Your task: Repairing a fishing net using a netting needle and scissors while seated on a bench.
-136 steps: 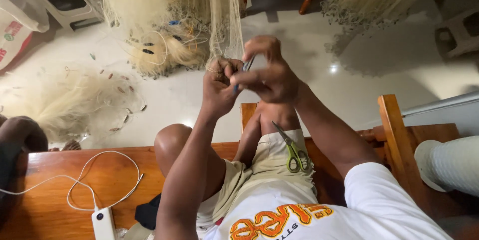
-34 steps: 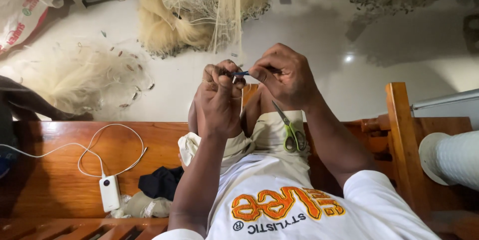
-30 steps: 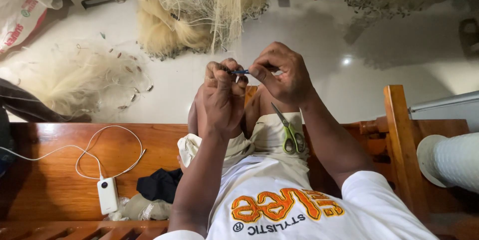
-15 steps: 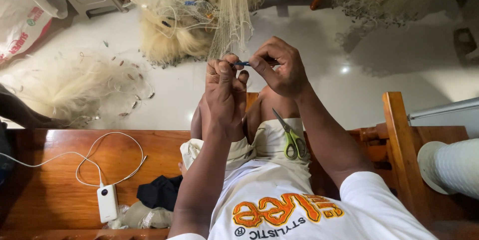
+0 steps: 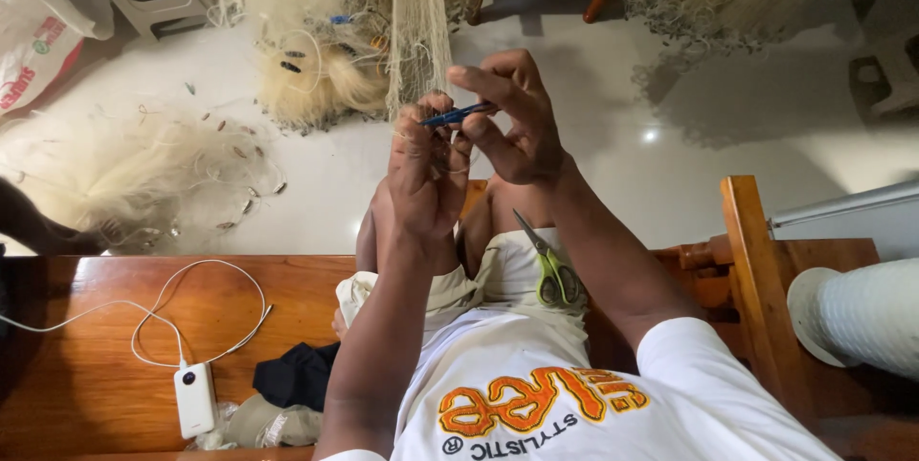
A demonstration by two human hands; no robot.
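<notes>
While my left hand (image 5: 424,174) pinches the pale net (image 5: 418,30) hanging just beyond it, my right hand (image 5: 512,121) closes on a blue netting needle (image 5: 458,115); green scissors (image 5: 548,265) lie below my wrists, on my lap.

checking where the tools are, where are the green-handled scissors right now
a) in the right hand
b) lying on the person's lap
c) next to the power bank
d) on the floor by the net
b: the green-handled scissors lie on the person's lap, below the right hand, whose fingers pinch a slim blue tool.
</notes>
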